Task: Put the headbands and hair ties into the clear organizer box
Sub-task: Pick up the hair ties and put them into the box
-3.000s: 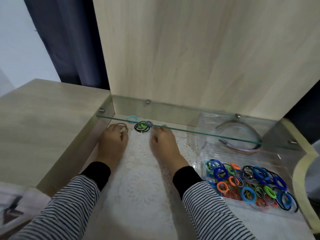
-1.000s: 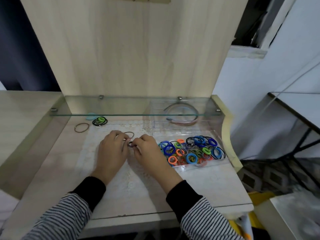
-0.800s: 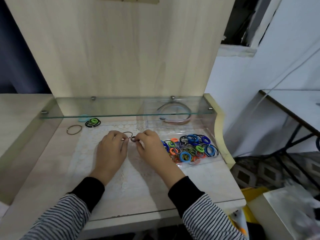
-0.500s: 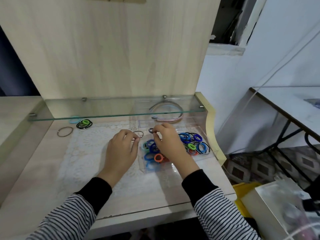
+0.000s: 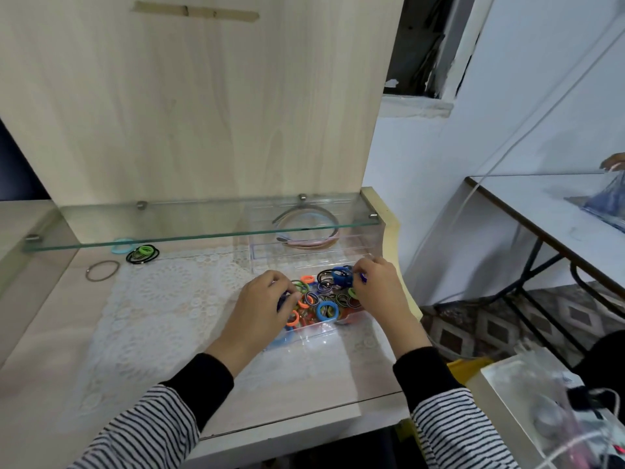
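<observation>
The clear organizer box (image 5: 309, 335) stands at the right of the desk. Its front compartment holds several coloured hair ties (image 5: 326, 309); the back compartment holds headbands (image 5: 306, 240). Both of my hands are over the front compartment. My left hand (image 5: 258, 308) has its fingers curled down onto the ties, and what it holds is hidden. My right hand (image 5: 380, 287) curls its fingertips on a blue hair tie (image 5: 341, 277). Loose on the desk at the back left lie a grey ring tie (image 5: 102, 270), black and green ties (image 5: 142, 254) and a light blue tie (image 5: 121, 247).
A glass shelf (image 5: 169, 231) runs over the back of the desk, above the loose ties and the headbands. A white lace mat (image 5: 159, 306) covers the desk middle. To the right stand a glass-topped table (image 5: 541, 211) and a plastic bin (image 5: 541, 418).
Both hands moved right from the lace mat, each pinching a tie, to above the box's front compartment. The thin ring seen in my left hand is no longer visible.
</observation>
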A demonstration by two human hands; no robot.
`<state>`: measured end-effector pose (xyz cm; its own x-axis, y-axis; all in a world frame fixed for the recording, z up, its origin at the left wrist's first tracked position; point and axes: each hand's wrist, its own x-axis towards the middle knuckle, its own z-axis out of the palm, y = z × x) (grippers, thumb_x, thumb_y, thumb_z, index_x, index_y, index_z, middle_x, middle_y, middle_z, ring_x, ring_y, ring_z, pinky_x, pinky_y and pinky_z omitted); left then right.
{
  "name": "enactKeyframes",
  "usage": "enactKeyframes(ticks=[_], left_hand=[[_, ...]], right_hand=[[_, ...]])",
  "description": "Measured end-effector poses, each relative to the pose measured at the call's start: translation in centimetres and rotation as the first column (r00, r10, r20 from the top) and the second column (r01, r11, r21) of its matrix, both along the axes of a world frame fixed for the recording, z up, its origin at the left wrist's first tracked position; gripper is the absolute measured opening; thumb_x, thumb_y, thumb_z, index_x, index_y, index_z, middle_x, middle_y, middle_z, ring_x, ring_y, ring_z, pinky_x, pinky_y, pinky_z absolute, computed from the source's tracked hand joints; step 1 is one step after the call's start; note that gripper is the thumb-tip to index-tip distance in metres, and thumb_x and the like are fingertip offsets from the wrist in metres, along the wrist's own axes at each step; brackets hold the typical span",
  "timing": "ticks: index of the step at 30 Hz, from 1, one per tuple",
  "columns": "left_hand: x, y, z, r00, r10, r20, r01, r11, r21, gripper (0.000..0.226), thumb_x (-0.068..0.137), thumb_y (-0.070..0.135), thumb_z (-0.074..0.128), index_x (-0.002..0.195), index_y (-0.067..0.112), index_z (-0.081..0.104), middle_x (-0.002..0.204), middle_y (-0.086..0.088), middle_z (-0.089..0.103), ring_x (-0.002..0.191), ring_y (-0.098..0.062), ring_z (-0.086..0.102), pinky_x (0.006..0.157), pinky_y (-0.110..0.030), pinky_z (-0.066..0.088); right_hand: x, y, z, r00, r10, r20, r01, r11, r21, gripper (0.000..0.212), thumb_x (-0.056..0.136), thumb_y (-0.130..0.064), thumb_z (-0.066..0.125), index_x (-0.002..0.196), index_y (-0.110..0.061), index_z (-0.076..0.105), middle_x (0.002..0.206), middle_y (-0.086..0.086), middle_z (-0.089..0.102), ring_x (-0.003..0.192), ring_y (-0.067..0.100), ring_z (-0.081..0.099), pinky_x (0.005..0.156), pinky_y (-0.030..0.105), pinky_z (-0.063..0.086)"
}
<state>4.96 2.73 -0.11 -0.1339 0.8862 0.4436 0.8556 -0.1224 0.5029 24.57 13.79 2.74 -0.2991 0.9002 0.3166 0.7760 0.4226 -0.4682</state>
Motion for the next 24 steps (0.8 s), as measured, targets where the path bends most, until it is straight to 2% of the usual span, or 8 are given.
enactKeyframes(ticks=[3, 5, 7, 9, 13, 20, 22, 24], left_hand=[[0.5, -0.5, 0.3, 0.998, -0.023, 0.057, 0.025, 0.999, -0.03, 0.031, 0.094, 0.044, 0.047, 0.1, 0.02, 0.066, 0.103, 0.009, 0.057, 0.094, -0.01, 0.055, 0.088, -0.034, 0.048], [0.8, -0.8, 0.2, 0.998, -0.009, 0.07, 0.015, 0.995, -0.096, 0.044, 0.093, 0.05, 0.037, 0.113, 0.022, 0.063, 0.119, 0.006, 0.056, 0.11, -0.013, 0.053, 0.098, -0.036, 0.045], [0.9, -0.9, -0.1, 0.998, 0.018, 0.056, -0.008, 0.984, -0.18, 0.05, 0.093, 0.051, 0.033, 0.129, 0.025, 0.056, 0.14, 0.003, 0.046, 0.13, -0.017, 0.041, 0.11, -0.038, 0.036], [0.8, -1.0, -0.4, 0.999, 0.026, 0.044, -0.016, 0.975, -0.22, 0.056, 0.093, 0.053, 0.03, 0.136, 0.026, 0.05, 0.149, 0.001, 0.037, 0.138, -0.019, 0.032, 0.116, -0.038, 0.028], [0.3, -0.4, -0.3, 0.997, 0.026, 0.069, -0.007, 0.966, -0.26, 0.046, 0.101, 0.042, 0.039, 0.141, 0.023, 0.046, 0.154, -0.001, 0.03, 0.143, -0.019, 0.023, 0.118, -0.036, 0.023], [-0.4, 0.6, 0.3, 0.998, 0.011, 0.058, 0.009, 0.945, -0.328, 0.046, 0.102, 0.042, 0.037, 0.144, 0.024, 0.04, 0.159, -0.001, 0.023, 0.148, -0.021, 0.011, 0.12, -0.037, 0.013], [-0.6, 0.6, 0.1, 0.996, 0.005, 0.088, 0.021, 0.954, -0.298, 0.043, 0.102, 0.041, 0.037, 0.142, 0.027, 0.042, 0.157, 0.001, 0.026, 0.147, -0.02, 0.015, 0.12, -0.036, 0.016], [-1.0, 0.4, 0.0, 0.989, 0.011, 0.145, 0.023, 0.972, -0.232, 0.038, 0.102, 0.041, 0.037, 0.136, 0.028, 0.049, 0.149, 0.006, 0.036, 0.14, -0.014, 0.028, 0.117, -0.037, 0.027]], right_hand=[[0.7, 0.1, -0.1, 0.998, -0.038, 0.049, 0.042, 0.997, -0.07, 0.022, 0.082, -0.007, 0.056, 0.101, -0.009, 0.069, 0.103, 0.016, 0.06, 0.099, 0.033, 0.051, 0.079, 0.034, 0.043], [0.6, 0.0, -0.3, 0.998, -0.045, 0.04, 0.047, 0.997, -0.066, 0.024, 0.083, -0.009, 0.056, 0.106, -0.01, 0.066, 0.106, 0.015, 0.059, 0.101, 0.032, 0.049, 0.081, 0.035, 0.043], [0.3, -0.2, -0.5, 0.999, -0.028, 0.017, 0.029, 0.998, -0.054, 0.028, 0.085, -0.011, 0.056, 0.113, -0.011, 0.064, 0.111, 0.013, 0.058, 0.104, 0.031, 0.05, 0.084, 0.035, 0.044], [-0.2, -0.4, -0.8, 1.0, 0.005, 0.001, -0.005, 0.998, -0.062, 0.033, 0.088, -0.014, 0.056, 0.12, -0.015, 0.062, 0.117, 0.008, 0.057, 0.11, 0.027, 0.051, 0.09, 0.035, 0.046], [-0.9, -0.7, -1.5, 0.999, 0.026, 0.026, -0.024, 0.998, -0.057, 0.035, 0.09, -0.02, 0.055, 0.124, -0.018, 0.06, 0.118, 0.006, 0.06, 0.109, 0.025, 0.053, 0.091, 0.035, 0.047], [-1.5, -0.3, -1.7, 1.0, -0.014, 0.011, 0.014, 0.999, -0.032, 0.034, 0.089, -0.017, 0.055, 0.122, -0.017, 0.062, 0.116, 0.008, 0.062, 0.104, 0.028, 0.055, 0.09, 0.037, 0.047], [-1.5, -0.3, -1.7, 0.999, -0.025, 0.028, 0.026, 0.999, -0.025, 0.034, 0.089, -0.019, 0.054, 0.123, -0.018, 0.061, 0.116, 0.007, 0.062, 0.105, 0.027, 0.054, 0.09, 0.037, 0.047], [-1.7, -0.4, -1.4, 0.999, -0.028, 0.035, 0.028, 0.999, 0.016, 0.033, 0.089, -0.02, 0.054, 0.121, -0.016, 0.062, 0.115, 0.008, 0.063, 0.105, 0.027, 0.054, 0.089, 0.038, 0.047]])
